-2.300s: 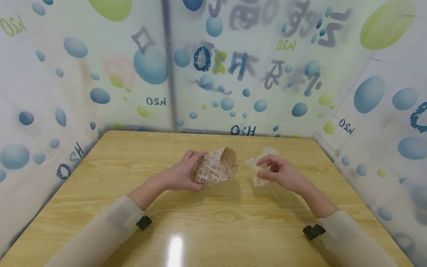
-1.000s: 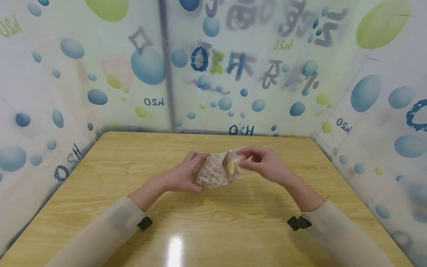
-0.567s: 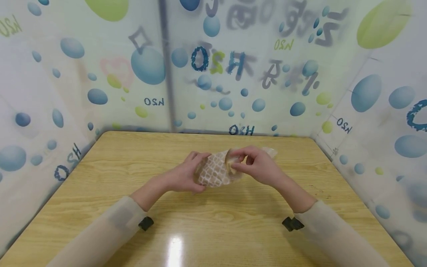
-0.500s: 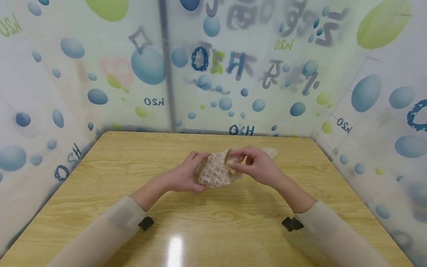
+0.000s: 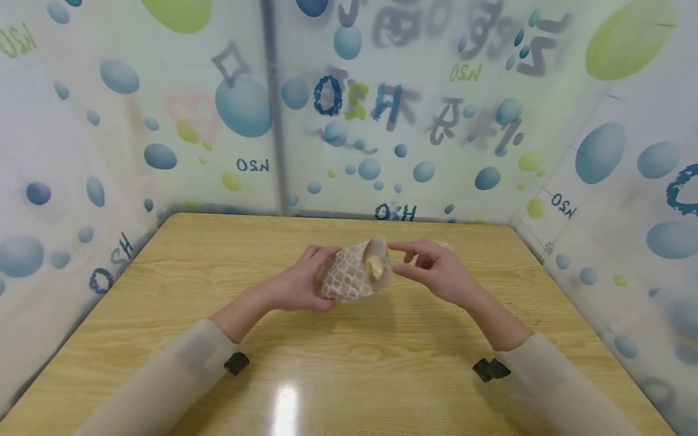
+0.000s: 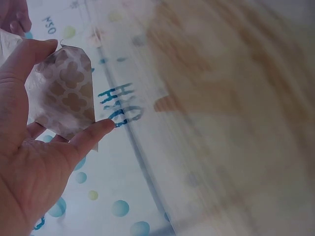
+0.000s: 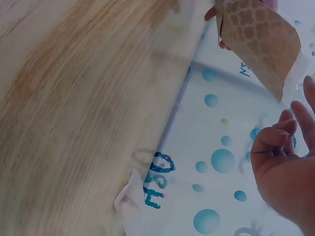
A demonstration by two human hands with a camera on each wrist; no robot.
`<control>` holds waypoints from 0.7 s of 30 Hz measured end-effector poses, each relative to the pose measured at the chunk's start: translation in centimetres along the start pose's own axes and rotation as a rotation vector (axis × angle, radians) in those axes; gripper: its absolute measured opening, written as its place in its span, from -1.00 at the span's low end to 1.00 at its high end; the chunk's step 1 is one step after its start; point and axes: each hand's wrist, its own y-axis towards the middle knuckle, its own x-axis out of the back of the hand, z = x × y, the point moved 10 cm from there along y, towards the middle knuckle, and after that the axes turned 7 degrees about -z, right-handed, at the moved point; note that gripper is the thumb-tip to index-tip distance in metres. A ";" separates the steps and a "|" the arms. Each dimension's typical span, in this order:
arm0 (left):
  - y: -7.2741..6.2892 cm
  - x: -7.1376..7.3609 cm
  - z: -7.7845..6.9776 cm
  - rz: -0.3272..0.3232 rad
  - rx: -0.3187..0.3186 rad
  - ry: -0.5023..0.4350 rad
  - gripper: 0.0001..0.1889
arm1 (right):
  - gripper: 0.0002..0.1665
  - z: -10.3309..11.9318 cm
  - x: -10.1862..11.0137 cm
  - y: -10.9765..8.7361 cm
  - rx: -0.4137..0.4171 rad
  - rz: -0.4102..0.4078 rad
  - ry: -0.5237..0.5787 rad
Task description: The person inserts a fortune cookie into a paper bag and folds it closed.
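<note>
Brown paper w/ a white lattice print forms the small tapered bag (image 5: 345, 280), held toward the 12 o'clock side of the tbl, its wide mouth facing approx 3 o'clock. Person's L hand (image 5: 300, 283) is at 9 o'clock of it, clamped on its closed end, thumb along the 6 o'clock side & fingers round the 12 o'clock side; L-wrist view shows the same grip, w/ bag btwn thumb & fingers. Pale yellow lump (image 5: 374, 266) sits in the bag's mouth, partly hidden by the paper. R hand (image 5: 438, 272) is just off the mouth at 3 o'clock, index fingertip & thumb tip apart w/ nothing btwn them; other fingers curl loosely. Whether the index tip touches the paper rim, can't tell. Scrap of clear crinkled plastic (image 5: 447, 246) shows at approx 1 o'clock of R hand, mostly behind it. Beige sleeves (image 5: 163, 375) cover both forearms, w/ small black blocks (image 5: 237, 363) by the cuffs: approx 7 o'clock of L hand, approx 5 o'clock of R. Light wood-grain tbl (image 5: 349, 357) fills the 6 o'clock half of head view, w/ a white glare spot. Pale wall sheeting (image 5: 322, 166) rises at 12 o'clock, printed w/ blue & green ovals plus mirrored H2O lettering.
</note>
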 end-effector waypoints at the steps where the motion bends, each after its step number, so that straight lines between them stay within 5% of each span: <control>1: 0.0 0.0 0.0 0.001 0.001 -0.003 0.18 | -0.46 0.0 -0.1 0.0 0.001 0.000 -0.001; 21: 0.0 -0.4 -0.1 0.015 0.020 -0.025 0.20 | -0.45 0.3 -2.0 0.5 -0.006 0.035 -0.008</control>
